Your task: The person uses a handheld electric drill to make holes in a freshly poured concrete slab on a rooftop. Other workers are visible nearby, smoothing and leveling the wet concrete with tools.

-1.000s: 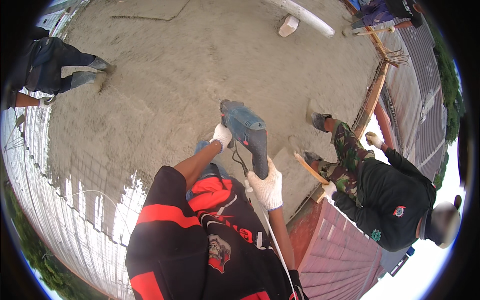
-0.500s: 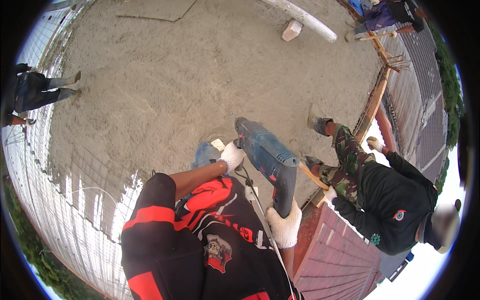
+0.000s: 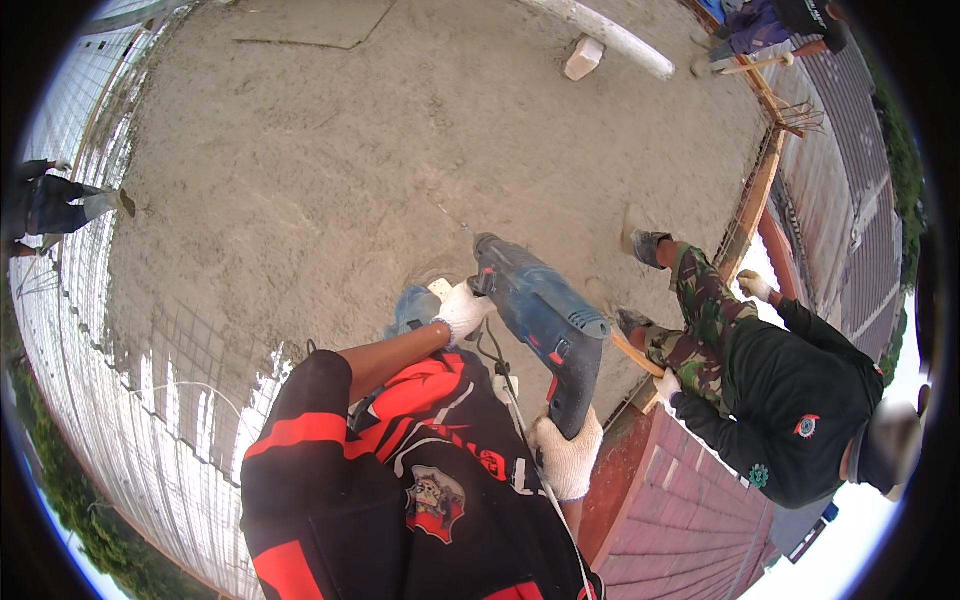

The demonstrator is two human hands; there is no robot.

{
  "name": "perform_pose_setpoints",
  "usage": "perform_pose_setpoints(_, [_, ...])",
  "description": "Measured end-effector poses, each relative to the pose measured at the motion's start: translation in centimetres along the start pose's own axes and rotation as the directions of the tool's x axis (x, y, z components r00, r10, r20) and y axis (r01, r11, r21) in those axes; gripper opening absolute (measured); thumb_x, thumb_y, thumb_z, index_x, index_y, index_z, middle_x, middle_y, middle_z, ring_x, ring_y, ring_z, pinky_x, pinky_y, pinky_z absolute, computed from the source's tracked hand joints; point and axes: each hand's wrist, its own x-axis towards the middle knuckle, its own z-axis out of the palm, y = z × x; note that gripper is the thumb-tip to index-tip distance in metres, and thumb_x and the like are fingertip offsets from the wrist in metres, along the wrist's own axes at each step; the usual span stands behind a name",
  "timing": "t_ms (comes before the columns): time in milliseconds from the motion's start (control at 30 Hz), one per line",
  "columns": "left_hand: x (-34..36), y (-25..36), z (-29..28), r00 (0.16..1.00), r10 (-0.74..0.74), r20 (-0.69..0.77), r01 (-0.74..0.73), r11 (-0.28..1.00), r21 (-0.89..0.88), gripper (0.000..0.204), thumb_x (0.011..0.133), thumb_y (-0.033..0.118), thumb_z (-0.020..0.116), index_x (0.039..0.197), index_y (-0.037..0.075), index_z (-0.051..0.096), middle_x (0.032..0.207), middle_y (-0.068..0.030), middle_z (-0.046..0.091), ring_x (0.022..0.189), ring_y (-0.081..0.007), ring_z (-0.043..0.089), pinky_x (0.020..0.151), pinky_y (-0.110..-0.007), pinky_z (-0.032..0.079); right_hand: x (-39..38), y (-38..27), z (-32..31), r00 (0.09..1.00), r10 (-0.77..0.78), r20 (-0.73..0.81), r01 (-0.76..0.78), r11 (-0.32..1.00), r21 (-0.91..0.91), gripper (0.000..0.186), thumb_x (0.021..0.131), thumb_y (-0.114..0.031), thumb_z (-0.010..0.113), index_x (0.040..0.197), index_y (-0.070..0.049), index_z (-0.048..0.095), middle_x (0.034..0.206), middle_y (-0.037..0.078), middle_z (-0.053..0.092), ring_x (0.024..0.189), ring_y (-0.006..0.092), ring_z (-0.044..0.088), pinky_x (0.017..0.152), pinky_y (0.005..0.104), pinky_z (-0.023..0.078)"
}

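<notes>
A blue and black hammer drill (image 3: 540, 300) is held in front of my body, its nose pointing up and away over wet grey concrete (image 3: 300, 220). My left hand (image 3: 464, 312), in a white knit glove, is closed round the side handle near the drill's front. My right hand (image 3: 568, 455), gloved the same way, grips the black rear handle. A thin bit or rod extends from the chuck toward the concrete; its tip is hard to make out. A pale cable (image 3: 548, 490) runs down beside my right hand along my shirt.
At right, a person in camouflage trousers (image 3: 700, 300) holds a wooden handle (image 3: 636, 355). Another person (image 3: 770, 30) works at the far right corner, a third (image 3: 60, 205) at left by the mesh (image 3: 170, 400). A white pipe (image 3: 615, 35) and a block (image 3: 584, 60) lie on the concrete. Wooden formwork (image 3: 755, 195) edges it.
The person at left has shifted further left, with the legs drawn closer together. My hands and the drill stay in nearly the same place.
</notes>
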Motion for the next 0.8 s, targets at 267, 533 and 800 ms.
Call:
perform_pose_setpoints(267, [2.0,-2.5,0.6,0.999,0.021,-0.036,-0.022,1.0,-0.02,0.025,0.092,0.022,0.069,0.106,0.002,0.073,0.08,-0.0126,0.073,0.074,-0.0256,0.071,0.067,-0.042,0.054,-0.2,-1.0,0.3,0.982,-0.185,0.045,0.189,0.975,-0.115,0.033,0.085,-0.008,0.071,0.115,0.005,0.067,0.076,0.011,0.072,0.069,0.0136,0.069,0.068,0.0329,0.057])
perform_pose_setpoints(533, [5.2,-4.6,1.3,0.995,0.048,-0.088,-0.052,0.998,-0.039,0.026,0.09,0.016,0.062,0.11,0.002,0.072,0.08,-0.0128,0.073,0.076,-0.0264,0.073,0.07,-0.041,0.055,1.3,-2.6,1.5,0.984,-0.15,0.097,0.155,0.986,-0.055,0.034,0.086,-0.011,0.071,0.117,0.002,0.068,0.073,0.01,0.07,0.067,0.0131,0.068,0.065,0.033,0.056])
perform_pose_setpoints(800, [7.7,-4.0,-0.2,0.995,0.081,-0.061,-0.089,0.984,-0.152,0.025,0.095,0.024,0.066,0.107,0.003,0.072,0.085,-0.0084,0.073,0.077,-0.0216,0.068,0.071,-0.038,0.053,4.8,-3.2,4.3,0.981,-0.129,0.142,0.144,0.984,-0.102,0.038,0.086,-0.011,0.071,0.121,0.003,0.066,0.081,0.01,0.071,0.069,0.0121,0.067,0.065,0.0321,0.056])
